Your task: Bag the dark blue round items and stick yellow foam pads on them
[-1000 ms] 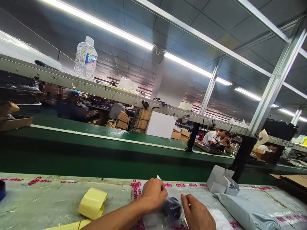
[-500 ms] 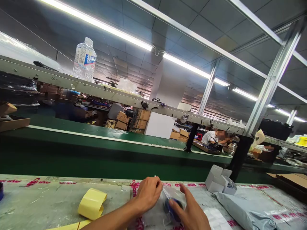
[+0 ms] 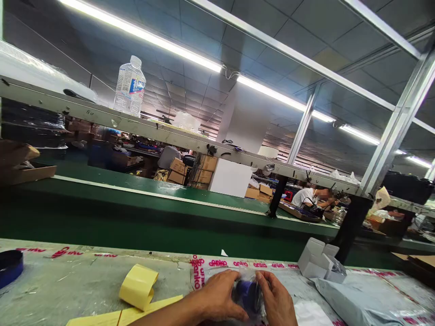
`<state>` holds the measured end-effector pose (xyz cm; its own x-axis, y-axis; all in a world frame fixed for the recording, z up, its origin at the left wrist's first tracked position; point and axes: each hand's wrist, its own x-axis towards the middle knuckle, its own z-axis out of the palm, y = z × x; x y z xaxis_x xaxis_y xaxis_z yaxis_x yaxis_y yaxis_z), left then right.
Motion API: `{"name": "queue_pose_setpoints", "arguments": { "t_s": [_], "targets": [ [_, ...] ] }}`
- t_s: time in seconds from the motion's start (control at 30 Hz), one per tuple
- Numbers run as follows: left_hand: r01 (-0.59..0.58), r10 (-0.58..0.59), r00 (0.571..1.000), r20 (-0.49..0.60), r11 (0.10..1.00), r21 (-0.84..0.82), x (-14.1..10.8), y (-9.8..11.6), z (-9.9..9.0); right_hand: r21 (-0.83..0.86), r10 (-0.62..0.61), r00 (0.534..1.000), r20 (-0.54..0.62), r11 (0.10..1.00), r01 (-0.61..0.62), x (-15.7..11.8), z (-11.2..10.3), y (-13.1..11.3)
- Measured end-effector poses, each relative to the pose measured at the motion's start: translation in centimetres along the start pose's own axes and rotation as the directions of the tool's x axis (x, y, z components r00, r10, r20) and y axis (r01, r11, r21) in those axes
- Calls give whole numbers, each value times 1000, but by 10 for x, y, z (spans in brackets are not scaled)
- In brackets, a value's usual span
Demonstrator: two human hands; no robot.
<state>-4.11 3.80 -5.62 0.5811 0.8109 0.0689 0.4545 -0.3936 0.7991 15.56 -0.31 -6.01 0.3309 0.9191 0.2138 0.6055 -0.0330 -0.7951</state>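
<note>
Both my hands hold a small clear plastic bag with a dark blue object (image 3: 247, 292) inside it, low at the front of the grey worktable (image 3: 68, 285). My left hand (image 3: 217, 299) grips the bag's left side, fingers curled around it. My right hand (image 3: 278, 301) pinches its right side from the other end. The bag is partly hidden between my fingers.
A curled yellow backing strip (image 3: 138, 285) lies left of my hands. A small open white box (image 3: 321, 263) and a grey mailer bag (image 3: 360, 296) lie to the right. A dark blue roll (image 3: 9, 267) sits far left. A green conveyor (image 3: 152, 203) runs behind; a water bottle (image 3: 129, 88) stands on the shelf rail above.
My hands have drawn closer together around the bag and sunk lower toward the table's front. The camera has shifted slightly, showing more of the blue roll at the left.
</note>
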Motion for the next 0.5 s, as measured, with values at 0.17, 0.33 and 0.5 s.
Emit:
{"name": "queue_pose_setpoints", "arguments": {
  "t_s": [0.17, 0.33, 0.5],
  "targets": [
    [17, -16, 1000, 7, 998, -54, -2, 9, -1, 23, 28, 1000, -2, 999, -28, -2, 3, -6],
    [50, -54, 998, -32, 990, -130, -4, 9, -1, 120, 45, 999, 3, 992, -45, -1, 7, -9],
    [93, -136, 984, -116, 943, -319, 1, -1, 10, 349, 88, 995, 52, 932, -100, -5, 21, -7]
  ]
}}
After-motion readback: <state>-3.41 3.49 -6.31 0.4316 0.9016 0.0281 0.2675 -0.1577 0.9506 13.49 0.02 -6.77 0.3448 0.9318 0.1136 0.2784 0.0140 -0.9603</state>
